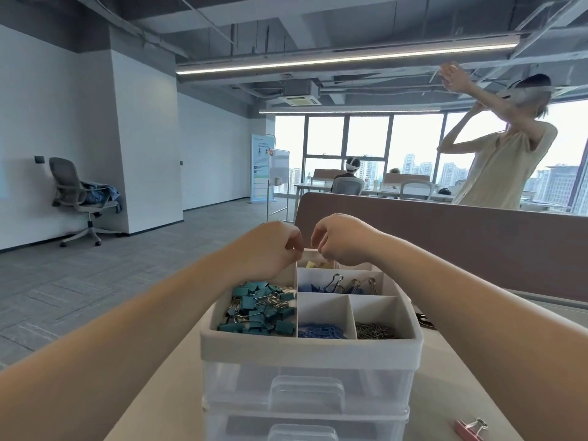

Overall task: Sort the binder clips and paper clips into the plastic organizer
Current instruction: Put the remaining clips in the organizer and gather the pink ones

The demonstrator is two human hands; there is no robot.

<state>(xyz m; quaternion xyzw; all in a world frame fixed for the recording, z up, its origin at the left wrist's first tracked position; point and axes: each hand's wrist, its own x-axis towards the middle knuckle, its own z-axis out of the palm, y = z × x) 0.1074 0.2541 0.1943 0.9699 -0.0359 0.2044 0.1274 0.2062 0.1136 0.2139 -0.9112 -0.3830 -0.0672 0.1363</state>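
Teal binder clips [259, 308] fill the left box of the white plastic organizer [305, 345]. Blue binder clips [331, 286] sit behind blue paper clips [321, 331] and silver paper clips [377, 331]. The left hand [270, 246] and right hand [343, 240] curl their fingers over its far rim; I cannot tell if they hold anything. One pink binder clip [471, 428] lies on the table [461, 393]

Bright daylight via far windows [366, 144] + ceiling strip [346, 57], fisheye warp at edges, bg soft
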